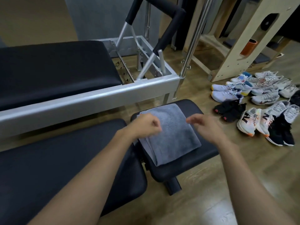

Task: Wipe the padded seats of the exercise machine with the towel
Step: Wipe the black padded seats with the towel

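A folded grey towel (168, 133) lies flat on the small black padded seat (203, 153) of the bench. The bench's longer black pad (56, 168) stretches to the left. My left hand (144, 125) rests over the towel's left edge with its fingers curled in; whether it pinches the fabric is hidden. My right hand (206, 127) hovers over the towel's right edge, fingers loosely bent and holding nothing. Both hands are blurred.
A reformer with a black padded carriage (53, 70), silver frame rail (90, 101) and padded foot bar (168, 30) stands beyond the bench. Several pairs of sneakers (256, 104) lie on the wooden floor at right, in front of a wooden ladder barrel (240, 44).
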Tool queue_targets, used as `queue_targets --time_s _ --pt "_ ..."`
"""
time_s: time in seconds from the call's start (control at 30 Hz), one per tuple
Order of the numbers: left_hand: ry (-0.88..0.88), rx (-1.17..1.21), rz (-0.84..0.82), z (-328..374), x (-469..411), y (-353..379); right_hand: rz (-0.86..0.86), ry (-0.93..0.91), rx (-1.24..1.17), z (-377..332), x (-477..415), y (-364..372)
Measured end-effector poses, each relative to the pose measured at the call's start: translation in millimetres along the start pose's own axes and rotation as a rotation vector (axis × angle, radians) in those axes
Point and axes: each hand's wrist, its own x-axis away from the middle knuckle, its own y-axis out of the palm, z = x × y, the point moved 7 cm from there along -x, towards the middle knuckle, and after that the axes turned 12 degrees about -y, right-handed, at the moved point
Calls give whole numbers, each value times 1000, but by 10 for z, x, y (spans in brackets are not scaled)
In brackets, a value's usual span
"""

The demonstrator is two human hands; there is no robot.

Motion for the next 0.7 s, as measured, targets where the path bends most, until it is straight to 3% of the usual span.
queue_targets --time_s 0.07,0.13,0.2,0.3,0.43,0.63,0.7 --pt "-87 29 361 -233 -130 -283 -3 -99 50 -254 -131 310" --pt "-160 19 500 -416 -218 -358 -65 -196 221 -432 -294 711" --pt "-182 -8 517 -537 -322 -304 -102 -202 477 -436 -387 1053" --pt "-209 23 510 -725 -445 -263 33 -200 655 -388 -312 1232" --pt "-225 120 498 -901 -606 -278 246 -260 699 -398 -76 1252" --pt "-433 462 351 -1281 -918 -413 264 -307 711 -532 -696 1403" --pt "-431 580 319 -1339 -958 -415 253 -310 699 -602 -1085 1453"
